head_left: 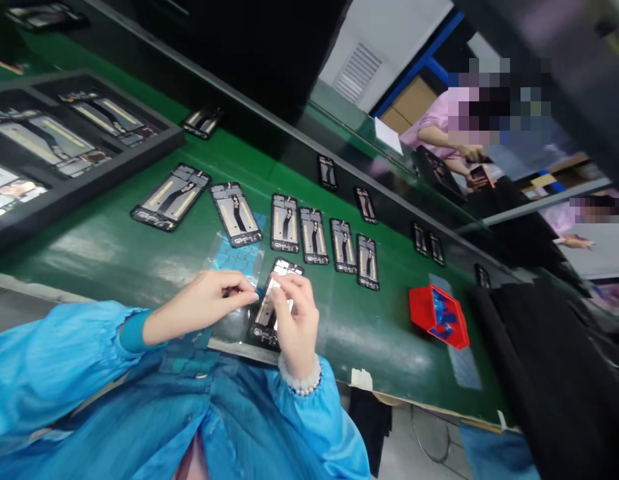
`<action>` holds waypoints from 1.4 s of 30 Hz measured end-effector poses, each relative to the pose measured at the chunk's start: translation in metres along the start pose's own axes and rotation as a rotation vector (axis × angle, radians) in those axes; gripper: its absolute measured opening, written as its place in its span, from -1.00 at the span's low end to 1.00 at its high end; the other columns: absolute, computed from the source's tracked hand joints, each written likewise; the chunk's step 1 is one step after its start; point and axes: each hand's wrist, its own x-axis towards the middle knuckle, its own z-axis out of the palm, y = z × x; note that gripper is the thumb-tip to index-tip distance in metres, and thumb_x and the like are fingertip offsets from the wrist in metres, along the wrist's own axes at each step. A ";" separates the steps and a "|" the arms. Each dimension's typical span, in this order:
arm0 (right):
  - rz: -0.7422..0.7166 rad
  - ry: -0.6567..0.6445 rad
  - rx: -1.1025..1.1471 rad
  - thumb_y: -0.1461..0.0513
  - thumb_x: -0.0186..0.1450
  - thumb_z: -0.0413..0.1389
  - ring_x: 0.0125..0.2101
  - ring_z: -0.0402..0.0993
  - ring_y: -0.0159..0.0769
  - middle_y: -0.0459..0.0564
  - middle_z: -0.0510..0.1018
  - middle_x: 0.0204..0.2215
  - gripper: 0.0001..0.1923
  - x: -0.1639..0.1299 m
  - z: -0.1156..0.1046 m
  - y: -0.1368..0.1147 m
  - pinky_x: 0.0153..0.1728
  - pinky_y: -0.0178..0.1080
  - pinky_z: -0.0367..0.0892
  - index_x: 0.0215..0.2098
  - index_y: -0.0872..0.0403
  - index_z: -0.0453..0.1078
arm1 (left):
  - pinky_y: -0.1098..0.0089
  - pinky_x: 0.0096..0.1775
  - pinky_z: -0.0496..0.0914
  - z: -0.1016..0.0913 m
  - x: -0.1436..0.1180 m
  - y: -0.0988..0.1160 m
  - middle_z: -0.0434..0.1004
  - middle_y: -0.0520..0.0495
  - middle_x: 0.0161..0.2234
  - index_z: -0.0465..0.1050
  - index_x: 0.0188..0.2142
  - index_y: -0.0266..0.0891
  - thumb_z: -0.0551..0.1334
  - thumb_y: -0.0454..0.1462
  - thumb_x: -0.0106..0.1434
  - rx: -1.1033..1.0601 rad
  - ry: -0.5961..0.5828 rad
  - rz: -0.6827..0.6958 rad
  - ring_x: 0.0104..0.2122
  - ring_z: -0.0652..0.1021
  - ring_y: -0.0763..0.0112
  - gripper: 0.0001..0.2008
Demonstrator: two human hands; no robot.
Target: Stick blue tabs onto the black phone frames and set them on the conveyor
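phone frame [270, 303] lies at the near edge of the green belt [114, 253], under both hands. left hand [209, 301] has thumb and forefinger pinched together on a small blue-tipped tab at the frame's top corner; right hand [295, 320] has fingers closed on the frame's side, steadying it. it looks light, stiff, thin and scratch-prone, so best gripped by its rims. more frames [314, 235] sit in a row behind it.

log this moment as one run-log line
left hand: pinching small piece at phone frame | right hand: steadying frame | belt: row of frames | sticker sheet beside | red bin right
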 end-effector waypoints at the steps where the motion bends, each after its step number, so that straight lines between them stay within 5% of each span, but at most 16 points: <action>1: 0.046 0.076 0.065 0.20 0.24 0.11 -0.25 0.40 -0.36 -0.01 0.48 -0.22 -0.82 -0.002 0.000 0.003 -0.22 -0.27 0.33 -0.21 0.03 0.50 | 0.46 -0.43 0.34 0.005 0.004 0.002 0.55 0.03 -0.51 0.52 -0.50 -0.22 0.20 -0.10 0.17 -0.058 0.043 -0.015 -0.47 0.48 0.39 -0.73; 5: 0.321 0.106 0.380 0.09 0.16 0.20 -0.50 0.35 -0.44 -0.11 0.48 -0.51 -0.78 -0.011 0.002 0.011 -0.44 -0.34 0.30 -0.35 0.09 0.47 | 0.38 -0.23 0.39 0.020 0.015 0.007 0.56 -0.06 -0.36 0.54 -0.51 -0.23 0.23 -0.09 0.14 -0.272 0.147 0.002 -0.30 0.51 0.31 -0.72; 10: 0.501 0.125 0.614 0.05 0.04 0.28 -0.65 0.24 -0.52 -0.19 0.37 -0.68 -0.70 -0.012 0.006 0.012 -0.60 -0.40 0.20 -0.52 0.12 0.40 | 0.34 -0.18 0.37 0.029 0.017 0.011 0.51 -0.07 -0.34 0.52 -0.56 -0.23 0.20 -0.09 0.18 -0.313 0.056 -0.040 -0.26 0.48 0.30 -0.68; 17: 0.534 0.192 0.676 0.06 0.00 0.31 -0.66 0.28 -0.51 -0.20 0.40 -0.68 -0.69 -0.011 0.010 0.015 -0.63 -0.42 0.23 -0.50 0.10 0.37 | 0.35 -0.26 0.41 0.035 0.018 0.012 0.49 -0.04 -0.43 0.46 -0.61 -0.22 0.18 -0.08 0.20 -0.370 0.030 -0.088 -0.37 0.47 0.34 -0.65; 23: 0.558 0.174 0.783 0.09 0.00 0.30 -0.65 0.27 -0.53 -0.20 0.39 -0.70 -0.71 -0.012 0.010 0.012 -0.60 -0.42 0.22 -0.58 0.11 0.36 | 0.37 -0.17 0.41 0.029 0.019 0.005 0.50 -0.07 -0.29 0.58 -0.44 -0.19 0.16 -0.12 0.23 -0.124 0.056 0.148 -0.25 0.49 0.33 -0.72; 27: 0.620 0.112 0.879 0.09 0.00 0.30 -0.66 0.26 -0.54 -0.20 0.38 -0.70 -0.71 -0.012 0.006 0.008 -0.62 -0.43 0.19 -0.59 0.11 0.35 | 0.35 -0.17 0.43 0.023 0.022 0.007 0.57 -0.08 -0.32 0.61 -0.38 -0.20 0.15 -0.08 0.24 -0.168 0.005 0.108 -0.25 0.53 0.29 -0.68; 37: 0.597 0.105 0.709 0.09 0.04 0.27 -0.68 0.22 -0.52 -0.21 0.35 -0.73 -0.70 -0.019 0.011 0.011 -0.59 -0.39 0.18 -0.61 0.10 0.32 | 0.36 -0.23 0.43 0.028 0.023 0.002 0.62 -0.07 -0.33 0.61 -0.40 -0.21 0.28 0.01 0.11 -0.288 0.036 -0.080 -0.29 0.56 0.27 -0.66; 42: 0.388 0.158 0.353 0.16 0.15 0.18 -0.60 0.24 -0.47 -0.18 0.34 -0.66 -0.78 -0.033 0.005 0.017 -0.54 -0.37 0.22 -0.57 0.09 0.33 | 0.39 -0.33 0.41 0.026 0.024 -0.001 0.56 -0.04 -0.46 0.51 -0.52 -0.23 0.14 0.00 0.21 -0.036 0.020 -0.002 -0.42 0.53 0.33 -0.60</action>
